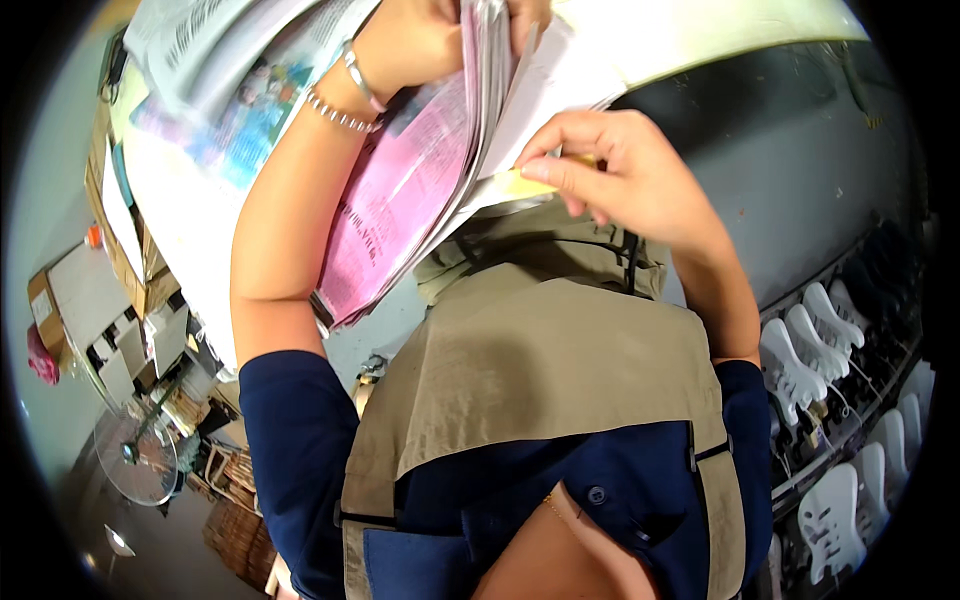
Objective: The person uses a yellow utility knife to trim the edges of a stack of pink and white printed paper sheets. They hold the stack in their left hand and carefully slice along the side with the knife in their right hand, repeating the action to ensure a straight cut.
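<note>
A thick folded stack of newspaper (405,195), its outer page pink, stands tilted at the table's near edge. My left hand (425,45) grips its upper part, fingers wrapped round the fold; the picture's top edge cuts the hand off. To the right, my right hand (620,165) pinches the edge of a yellow sheet (515,185) between thumb and fingers. This sheet sticks out from pale pages beside the stack. More printed newspaper sheets (250,105) lie to the left of my left forearm. I wear an olive apron (560,360).
The white table (690,35) curves across the top. At right, white guitar-body-shaped pieces (795,370) stand in rows on racks. On the left are a fan (135,452), a cardboard box (45,310) and woven brown baskets (238,538).
</note>
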Demonstrator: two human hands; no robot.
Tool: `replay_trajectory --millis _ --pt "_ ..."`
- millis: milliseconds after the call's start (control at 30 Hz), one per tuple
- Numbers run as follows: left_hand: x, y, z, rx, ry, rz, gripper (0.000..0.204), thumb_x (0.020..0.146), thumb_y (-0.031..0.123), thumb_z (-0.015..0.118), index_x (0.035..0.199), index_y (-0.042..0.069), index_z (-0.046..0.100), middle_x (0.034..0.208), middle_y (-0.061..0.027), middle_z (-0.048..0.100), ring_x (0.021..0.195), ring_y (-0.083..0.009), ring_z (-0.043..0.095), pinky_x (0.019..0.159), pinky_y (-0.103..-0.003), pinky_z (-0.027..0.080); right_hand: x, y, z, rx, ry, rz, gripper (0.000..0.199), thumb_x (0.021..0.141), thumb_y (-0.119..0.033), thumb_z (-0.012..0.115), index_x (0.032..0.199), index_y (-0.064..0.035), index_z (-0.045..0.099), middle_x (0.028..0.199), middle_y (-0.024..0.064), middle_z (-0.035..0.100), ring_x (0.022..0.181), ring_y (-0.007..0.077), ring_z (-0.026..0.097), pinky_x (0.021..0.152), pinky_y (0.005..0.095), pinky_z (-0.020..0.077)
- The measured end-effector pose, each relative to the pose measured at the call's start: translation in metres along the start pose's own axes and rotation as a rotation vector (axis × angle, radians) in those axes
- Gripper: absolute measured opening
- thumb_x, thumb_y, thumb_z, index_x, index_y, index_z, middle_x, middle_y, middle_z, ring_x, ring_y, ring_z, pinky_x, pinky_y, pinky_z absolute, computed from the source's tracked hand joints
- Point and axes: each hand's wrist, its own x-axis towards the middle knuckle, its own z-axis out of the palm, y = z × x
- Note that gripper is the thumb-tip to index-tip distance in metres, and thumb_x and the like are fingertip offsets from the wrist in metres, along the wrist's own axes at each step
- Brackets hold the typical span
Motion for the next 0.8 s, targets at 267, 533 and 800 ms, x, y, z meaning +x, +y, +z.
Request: replay_trajectory --millis 267,533,800 --pt "0.001 -0.015 -0.017 -0.114 0.121 0.105 0.033 0.089 0.029 0.066 0.067 0.006 0.057 0.07 -0.0051 0.058 0.075 -0.0176 0.056 0.073 -0.029 0.047 0.009 0.009 0.091 0.097 -0.173 0.018 0.018 0.09 -0.019 0.065 0.091 -0.0013 0.067 0.064 0.0093 0.064 0.053 0.0123 0.06 0.049 0.0275 0.0462" --pt "0.0 -0.015 -0.016 -0.2 0.137 -0.014 0.028 0.088 0.023 0.065 0.067 0.007 0.055 0.068 -0.0055 0.058 0.071 -0.0172 0.057 0.072 -0.03 0.049 0.016 0.034 0.128 -0.025 -0.338 -0.144 0.015 0.09 -0.016 0.064 0.093 -0.001 0.068 0.068 0.0067 0.065 0.058 0.0114 0.063 0.056 0.0255 0.0484" --pt "-0.013 0.003 -0.004 -0.113 0.109 -0.132 0.035 0.085 0.028 0.071 0.065 0.005 0.054 0.067 -0.0047 0.054 0.064 -0.0137 0.048 0.06 -0.026 0.04 -0.056 0.019 0.007 0.176 0.538 -0.088 0.014 0.089 -0.01 0.065 0.097 0.0008 0.07 0.069 0.0024 0.064 0.053 0.0033 0.054 0.043 0.0159 0.0353"
